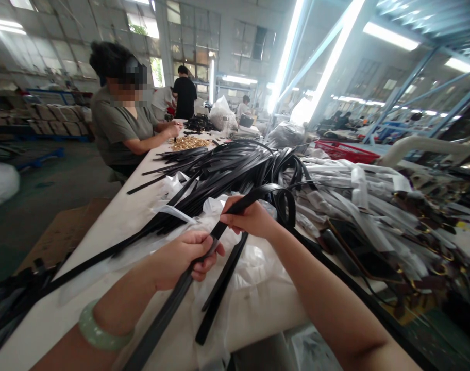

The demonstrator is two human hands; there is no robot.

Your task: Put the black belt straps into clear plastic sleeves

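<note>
A long black strap (169,304), flat like a belt, runs up from the bottom edge through both hands. My left hand (188,255) is closed around it near the middle of the view, with a pale green bangle on that wrist. Slightly farther along, my right hand (248,219) pinches the same strap between thumb and fingers. Beyond that hand the strap bends into a loop (287,198). Under my hands lie crumpled clear plastic wrapping (252,265) and loose black strap ends (219,299). A large pile of black straps (235,165) lies just beyond.
The pale table (99,242) stretches away from me. Gold-coloured metal pieces (188,143) lie near a person (121,118) at its left side. On the right are plastic-wrapped straps (358,190) with metal fittings and a red basket (347,151). More people stand farther back.
</note>
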